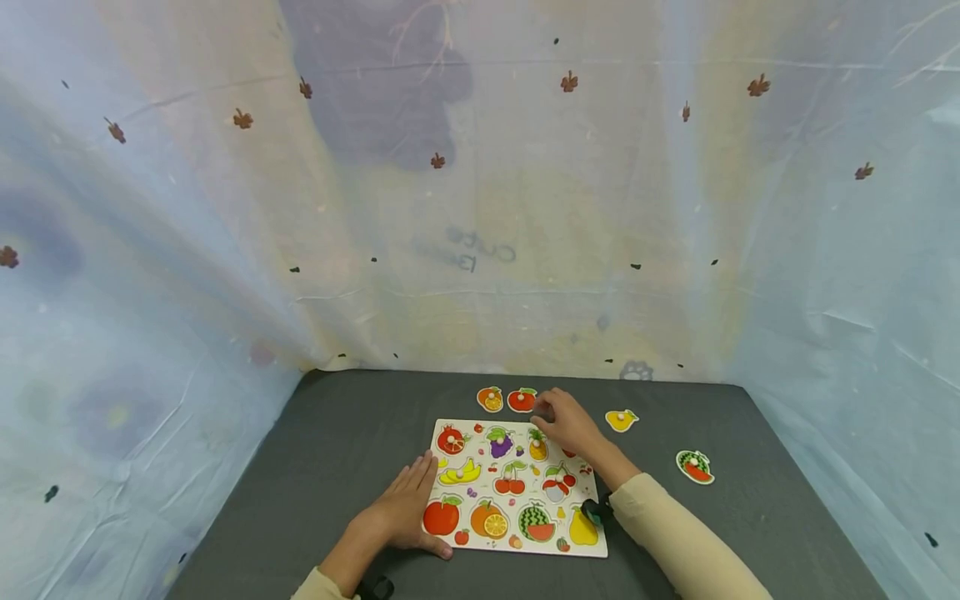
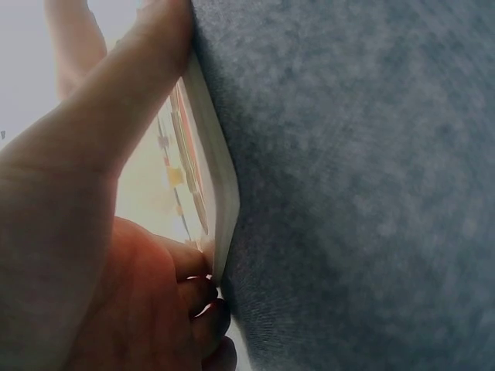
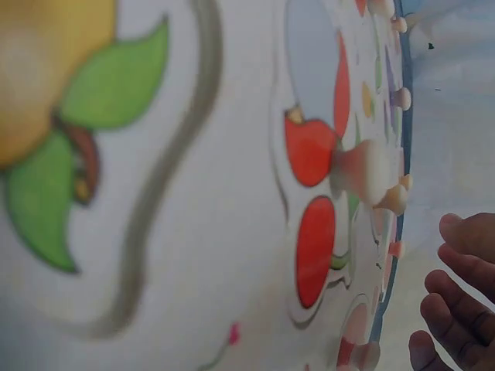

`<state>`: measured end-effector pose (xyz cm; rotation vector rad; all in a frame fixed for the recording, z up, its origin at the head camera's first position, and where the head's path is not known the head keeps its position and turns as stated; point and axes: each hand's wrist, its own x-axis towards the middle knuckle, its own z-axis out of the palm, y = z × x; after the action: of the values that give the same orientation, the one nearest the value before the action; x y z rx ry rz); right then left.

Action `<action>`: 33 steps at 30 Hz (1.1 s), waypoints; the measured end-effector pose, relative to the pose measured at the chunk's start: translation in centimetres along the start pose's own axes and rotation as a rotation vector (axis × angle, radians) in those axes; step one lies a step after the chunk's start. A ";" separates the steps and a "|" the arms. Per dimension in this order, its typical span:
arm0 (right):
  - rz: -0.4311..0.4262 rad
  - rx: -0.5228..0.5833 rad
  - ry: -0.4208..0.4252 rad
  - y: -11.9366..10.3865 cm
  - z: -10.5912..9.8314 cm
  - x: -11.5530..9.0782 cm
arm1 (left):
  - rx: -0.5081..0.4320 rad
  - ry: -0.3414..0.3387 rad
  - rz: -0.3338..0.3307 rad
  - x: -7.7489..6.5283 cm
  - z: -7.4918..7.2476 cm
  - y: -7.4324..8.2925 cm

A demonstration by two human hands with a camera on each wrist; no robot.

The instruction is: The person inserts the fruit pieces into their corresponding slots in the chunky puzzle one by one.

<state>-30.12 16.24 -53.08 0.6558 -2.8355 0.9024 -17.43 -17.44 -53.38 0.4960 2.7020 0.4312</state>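
A white wooden fruit puzzle board [image 1: 480,492] lies on the dark table, with printed fruit and knobbed pieces. My left hand [image 1: 408,504] rests along its left edge, fingers straight, thumb at the near left corner. In the left wrist view, its thumb and fingertips touch the board's side [image 2: 224,185]. My right hand [image 1: 564,423] hovers over the far right part, close to the pineapple piece [image 1: 537,448] and a loose red fruit piece [image 1: 521,402]. Seen from the right wrist, its fingers [image 3: 456,309] are loosely bent with nothing between them. The cherry piece [image 3: 315,247] shows its knob.
Past the board's far edge lies a loose orange piece [image 1: 490,399]. To the right are a yellow pear piece [image 1: 622,421] and a watermelon piece [image 1: 695,467]. A patterned cloth [image 1: 480,325] hangs behind and beside the dark table [image 1: 330,450].
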 end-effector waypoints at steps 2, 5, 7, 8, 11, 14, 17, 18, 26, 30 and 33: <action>0.010 -0.003 -0.009 0.1 0.1 0.4 | -0.002 0.001 -0.001 0.0 0.0 0.0; 0.025 0.001 -0.014 0.2 0.2 0.9 | -0.023 0.014 0.012 0.5 0.6 -0.7; 0.036 0.011 -0.013 0.3 0.2 1.2 | -0.032 0.023 0.024 0.8 1.1 -1.2; 0.040 0.011 -0.015 0.3 0.2 1.4 | -0.041 0.025 0.029 0.9 1.2 -1.4; 0.050 -0.004 -0.014 0.6 0.2 1.9 | -0.057 0.021 0.039 0.8 1.2 -1.4; 0.056 -0.014 -0.008 0.8 0.3 2.3 | -0.071 0.009 0.042 0.4 0.6 -1.0; 0.064 -0.021 -0.003 1.0 0.4 2.5 | -0.076 0.009 0.054 0.4 0.7 -1.1; 0.069 -0.021 -0.004 1.0 0.4 2.6 | -0.082 0.015 0.055 0.5 0.8 -1.1; 0.083 -0.014 -0.011 1.3 0.5 3.5 | -0.042 0.017 0.052 0.3 0.6 -0.8; 0.087 -0.009 -0.019 1.4 0.5 3.8 | -0.036 0.005 0.018 0.0 0.0 -0.1; 0.091 -0.013 -0.023 1.5 0.6 4.0 | -0.025 0.005 0.002 0.0 0.0 0.1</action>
<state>-34.37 15.45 -53.52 0.5434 -2.9099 0.8939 -17.38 -17.41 -53.32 0.4907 2.6983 0.4664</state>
